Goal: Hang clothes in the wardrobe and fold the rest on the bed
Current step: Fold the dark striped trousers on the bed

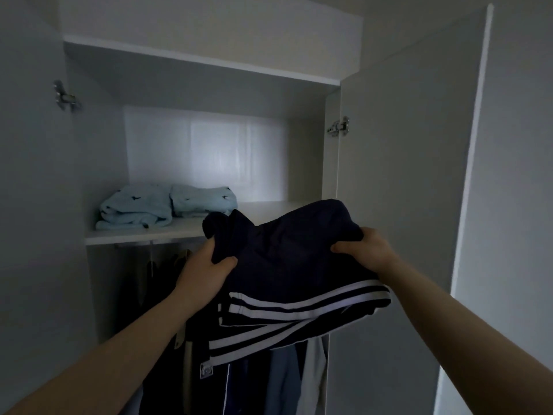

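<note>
- We face a dim white wardrobe (pixel 209 70) with both doors (pixel 404 175) swung open.
- Our left hand (pixel 206 271) clamps the left edge of a folded navy garment (pixel 293 259), thumb on top.
- Our right hand (pixel 365 250) clamps the right edge the same way, so the hands are apart with the cloth between them.
- The garment, white-striped along its near folds, is held in the air in front of the shelf (pixel 134 236).
- Left on the shelf lie two folded blue clothes (pixel 167 205), touching side by side.
- Below the shelf are hanging clothes (pixel 269 378), dark and blue, partly hidden by the garment.
- A metal hinge (pixel 338 127) shows on the right door.
</note>
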`<state>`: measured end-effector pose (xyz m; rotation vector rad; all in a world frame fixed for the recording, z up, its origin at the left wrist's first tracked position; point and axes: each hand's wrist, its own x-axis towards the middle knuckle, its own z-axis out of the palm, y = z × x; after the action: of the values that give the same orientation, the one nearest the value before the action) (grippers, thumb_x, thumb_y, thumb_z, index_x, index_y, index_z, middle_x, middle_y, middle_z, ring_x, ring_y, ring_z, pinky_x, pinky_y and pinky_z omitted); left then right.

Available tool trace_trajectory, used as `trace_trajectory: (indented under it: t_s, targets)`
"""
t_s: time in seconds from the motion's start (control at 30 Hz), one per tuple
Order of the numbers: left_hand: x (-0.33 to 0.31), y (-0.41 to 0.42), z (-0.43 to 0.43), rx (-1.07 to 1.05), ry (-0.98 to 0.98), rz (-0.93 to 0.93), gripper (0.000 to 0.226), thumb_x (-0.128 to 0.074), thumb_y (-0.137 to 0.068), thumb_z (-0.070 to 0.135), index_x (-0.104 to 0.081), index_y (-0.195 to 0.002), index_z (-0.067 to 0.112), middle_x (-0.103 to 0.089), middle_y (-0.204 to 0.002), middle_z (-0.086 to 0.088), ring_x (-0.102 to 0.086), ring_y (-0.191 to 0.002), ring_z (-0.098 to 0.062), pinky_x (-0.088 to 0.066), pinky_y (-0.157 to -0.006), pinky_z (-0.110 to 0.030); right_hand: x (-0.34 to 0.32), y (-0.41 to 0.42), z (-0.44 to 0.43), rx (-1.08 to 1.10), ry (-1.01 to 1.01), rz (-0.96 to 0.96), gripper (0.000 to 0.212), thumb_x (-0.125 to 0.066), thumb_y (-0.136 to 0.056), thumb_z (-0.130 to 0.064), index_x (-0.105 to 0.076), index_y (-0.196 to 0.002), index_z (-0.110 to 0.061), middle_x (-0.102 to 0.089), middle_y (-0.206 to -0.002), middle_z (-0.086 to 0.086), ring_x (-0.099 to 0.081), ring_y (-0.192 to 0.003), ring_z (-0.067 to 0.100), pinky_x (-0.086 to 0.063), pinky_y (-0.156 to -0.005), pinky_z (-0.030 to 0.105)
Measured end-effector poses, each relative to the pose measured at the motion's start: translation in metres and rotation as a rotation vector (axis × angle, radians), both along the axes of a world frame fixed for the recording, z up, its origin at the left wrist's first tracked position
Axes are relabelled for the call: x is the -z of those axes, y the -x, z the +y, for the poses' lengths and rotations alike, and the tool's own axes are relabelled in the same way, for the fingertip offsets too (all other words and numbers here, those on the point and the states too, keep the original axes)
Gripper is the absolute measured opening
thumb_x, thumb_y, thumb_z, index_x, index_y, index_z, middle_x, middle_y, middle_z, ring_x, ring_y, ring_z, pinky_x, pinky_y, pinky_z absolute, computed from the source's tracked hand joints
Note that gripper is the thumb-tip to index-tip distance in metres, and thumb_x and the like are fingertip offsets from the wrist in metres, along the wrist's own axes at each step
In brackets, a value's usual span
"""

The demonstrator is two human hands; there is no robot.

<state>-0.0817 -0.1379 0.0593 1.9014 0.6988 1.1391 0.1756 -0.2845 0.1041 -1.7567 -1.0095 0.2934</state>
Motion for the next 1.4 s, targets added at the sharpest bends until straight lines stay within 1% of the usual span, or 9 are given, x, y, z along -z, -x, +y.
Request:
trace_trajectory:
  t_s: [0.2,0.33,0.6,0.8,0.93,1.07,1.2,1.3,1.4]
  targets:
    - [-0.027,-0.077,0.088,-0.043,-0.011,-0.042,0.04,-0.059,-0.091,0.018,-0.047,-0.106,0.053,-0.059,-0.087,0.035,-0.054,-0.077,0.023,-0.041,-0.059,0.001,-0.021,-0.083,0.1,-0.04,-0.01,-0.007,0.044,-0.077,-0.077,-0.022,-0.062,-0.115,-0.006,-0.067,-0.107,0.01,-0.064,-0.095,0.025,-0.054,-0.083,0.038]
    - [-0.044,-0.12,0.144,-0.072,-0.061,-0.072,0.048,-0.058,-0.092,0.021,-0.038,-0.128,0.046,-0.05,-0.102,0.031,-0.05,-0.088,0.015,-0.037,-0.068,-0.003,-0.047,-0.127,0.164,-0.073,-0.017,-0.026,0.039,-0.077,-0.077,-0.021,-0.063,-0.112,-0.01,-0.067,-0.105,0.009,-0.064,-0.094,0.025,-0.053,-0.083,0.038]
    - [-0.061,-0.177,0.257,-0.041,-0.082,-0.126,0.035,-0.056,-0.093,0.014,-0.052,-0.121,0.035,-0.061,-0.103,0.019,-0.057,-0.093,0.003,-0.042,-0.071,-0.012,-0.071,-0.183,0.28,-0.068,0.006,-0.078,0.046,-0.079,-0.075,-0.019,-0.063,-0.117,-0.008,-0.066,-0.11,0.011,-0.063,-0.1,0.029,-0.052,-0.09,0.04]
    - [-0.071,-0.221,0.322,-0.06,-0.069,-0.136,0.024,-0.059,-0.091,0.01,-0.061,-0.111,0.023,-0.064,-0.094,0.013,-0.061,-0.075,0.006,-0.044,-0.057,-0.004,-0.102,-0.223,0.356,0.024,0.165,-0.267,0.029,-0.076,-0.076,-0.021,-0.064,-0.098,-0.007,-0.062,-0.09,0.007,-0.056,-0.071,0.013,-0.046,-0.059,0.025]
    - [-0.059,-0.238,0.351,-0.131,-0.06,-0.027,0.015,-0.063,-0.089,0.011,-0.063,-0.087,-0.004,-0.067,-0.083,-0.014,-0.06,-0.068,-0.016,-0.047,-0.056,-0.019,-0.107,-0.243,0.409,-0.01,0.366,-0.406,0.043,-0.08,-0.075,-0.024,-0.061,-0.107,-0.003,-0.058,-0.097,0.008,-0.056,-0.084,0.02,-0.043,-0.058,0.024]
    - [-0.055,-0.249,0.368,-0.198,-0.153,0.121,0.022,-0.065,-0.087,0.013,-0.06,-0.085,-0.009,-0.065,-0.08,-0.024,-0.062,-0.071,-0.031,-0.049,-0.063,-0.036,-0.084,-0.26,0.46,-0.114,0.445,-0.564,0.052,-0.078,-0.077,-0.025,-0.059,-0.122,-0.006,-0.061,-0.117,0.011,-0.058,-0.103,0.025,-0.046,-0.079,0.027]
    - [-0.057,-0.25,0.378,-0.312,-0.26,0.366,0.034,-0.075,-0.077,0.034,-0.051,-0.076,0.01,-0.054,-0.063,-0.001,-0.049,-0.056,-0.011,-0.039,-0.05,-0.026,-0.064,-0.279,0.49,-0.126,0.376,-0.62,0.055,-0.078,-0.077,-0.024,-0.057,-0.126,-0.009,-0.06,-0.126,0.012,-0.056,-0.112,0.026,-0.042,-0.081,0.026]
    - [-0.061,-0.24,0.385,-0.492,-0.603,0.686,0.053,-0.076,-0.063,0.058,-0.035,-0.062,0.025,-0.043,-0.059,0.011,-0.041,-0.056,-0.006,-0.026,-0.049,-0.024,-0.058,-0.284,0.49,-0.076,0.321,-0.687,0.077,-0.08,-0.076,-0.035,-0.045,-0.141,-0.015,-0.052,-0.139,0.009,-0.049,-0.126,0.026,-0.043,-0.097,0.031]
    - [-0.068,-0.235,0.393,-0.345,-0.821,0.639,0.051,-0.081,-0.059,0.056,-0.039,-0.067,0.029,-0.045,-0.069,0.013,-0.043,-0.067,-0.009,-0.029,-0.058,-0.019,-0.053,-0.271,0.474,0.004,0.258,-0.721,0.073,-0.077,-0.075,-0.047,-0.051,-0.136,-0.017,-0.053,-0.138,0.008,-0.05,-0.125,0.026,-0.043,-0.099,0.034]
